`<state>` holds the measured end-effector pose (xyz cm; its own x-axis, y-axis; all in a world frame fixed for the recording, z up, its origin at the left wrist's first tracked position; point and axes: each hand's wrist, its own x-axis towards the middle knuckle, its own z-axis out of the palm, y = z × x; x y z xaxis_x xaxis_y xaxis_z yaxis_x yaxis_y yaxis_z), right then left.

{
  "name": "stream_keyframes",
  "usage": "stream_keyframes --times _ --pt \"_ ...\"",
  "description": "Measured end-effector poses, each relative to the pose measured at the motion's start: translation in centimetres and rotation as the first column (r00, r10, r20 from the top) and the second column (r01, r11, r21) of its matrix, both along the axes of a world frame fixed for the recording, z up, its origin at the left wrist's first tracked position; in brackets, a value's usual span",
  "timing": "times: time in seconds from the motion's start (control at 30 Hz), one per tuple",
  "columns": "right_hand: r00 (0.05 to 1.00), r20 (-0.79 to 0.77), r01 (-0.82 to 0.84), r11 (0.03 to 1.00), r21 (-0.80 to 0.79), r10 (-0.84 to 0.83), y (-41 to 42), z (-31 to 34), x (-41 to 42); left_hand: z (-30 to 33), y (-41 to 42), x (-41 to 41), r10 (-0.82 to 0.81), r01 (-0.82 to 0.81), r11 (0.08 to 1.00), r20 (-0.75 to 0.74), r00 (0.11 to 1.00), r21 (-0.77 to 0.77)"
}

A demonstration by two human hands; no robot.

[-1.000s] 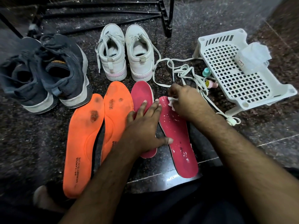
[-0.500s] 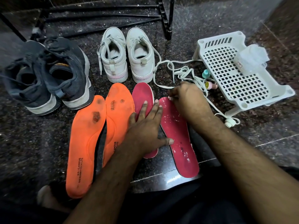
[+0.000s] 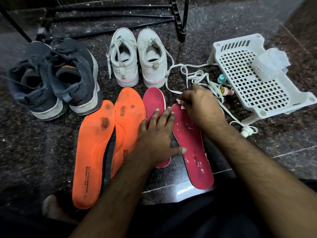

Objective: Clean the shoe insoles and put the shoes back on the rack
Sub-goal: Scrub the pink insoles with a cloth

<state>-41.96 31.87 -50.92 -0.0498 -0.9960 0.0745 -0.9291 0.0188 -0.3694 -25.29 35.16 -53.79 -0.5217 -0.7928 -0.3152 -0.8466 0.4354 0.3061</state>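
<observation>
The left hand point(image 3: 157, 134) is lying flat with its fingers spread, pressing across the two pink insoles: its fingers are resting on the left pink insole point(image 3: 154, 100) while its thumb is reaching over onto the right pink insole point(image 3: 192, 146), which is flecked with white specks. The right hand point(image 3: 200, 105) is curling over the toe end of that right insole, its fingers pinching a small white wipe point(image 3: 180, 102) against the pink surface; only a scrap of the wipe is showing under the fingertips. Just left of the pink pair, two orange insoles point(image 3: 94, 152) are lying side by side on the dark speckled floor point(image 3: 42, 152), both carrying dark stains near the toe. Beyond the insoles, a pair of white sneakers point(image 3: 137, 59) is standing with heels toward the person, and a pair of dark grey sneakers point(image 3: 51, 78) is sitting to the left, tilted against each other. Loose white laces point(image 3: 190, 73) are trailing from the white pair toward the right, running behind the right hand. Further right, a white plastic basket point(image 3: 253, 83) is holding a clear container point(image 3: 271, 64), with a small teal-capped bottle point(image 3: 222, 78) and a pink one point(image 3: 226, 91) lying beside its wall. The black metal rack point(image 3: 178, 19) is standing at the top, behind the shoes.
</observation>
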Motion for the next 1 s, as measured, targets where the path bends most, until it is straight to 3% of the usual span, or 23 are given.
stream_keyframes --times 0.13,0.4,0.5,0.6,0.83,1.0 --pt "0.994 -0.002 -0.106 0.991 0.078 0.107 0.2 -0.7 1.1 0.0 0.1 -0.1 0.025 -0.028 0.997 -0.055 0.998 -0.068" --pt "0.999 0.047 0.012 1.0 0.018 -0.013 -0.8 -0.9 0.6 0.2 0.3 0.0 0.036 -0.042 0.997 -0.081 0.996 -0.067" --pt "0.998 0.05 -0.036 0.999 -0.013 0.036 0.1 -0.4 0.5 0.1 0.4 0.1 0.037 -0.043 0.996 -0.083 0.996 -0.073" --pt "0.99 0.033 -0.137 0.988 0.076 0.135 1.1 -0.8 1.0 0.0 0.2 -0.1 0.036 -0.042 0.996 -0.078 0.996 -0.073" --pt "0.999 0.052 -0.006 1.0 0.001 0.006 -0.9 -1.6 0.6 0.0 0.3 -0.2 0.058 -0.066 0.994 -0.081 0.995 -0.089" --pt "0.996 0.036 -0.085 0.996 0.029 0.084 1.0 -0.2 0.5 0.1 0.3 -0.3 0.07 -0.077 0.993 -0.077 0.995 -0.092"
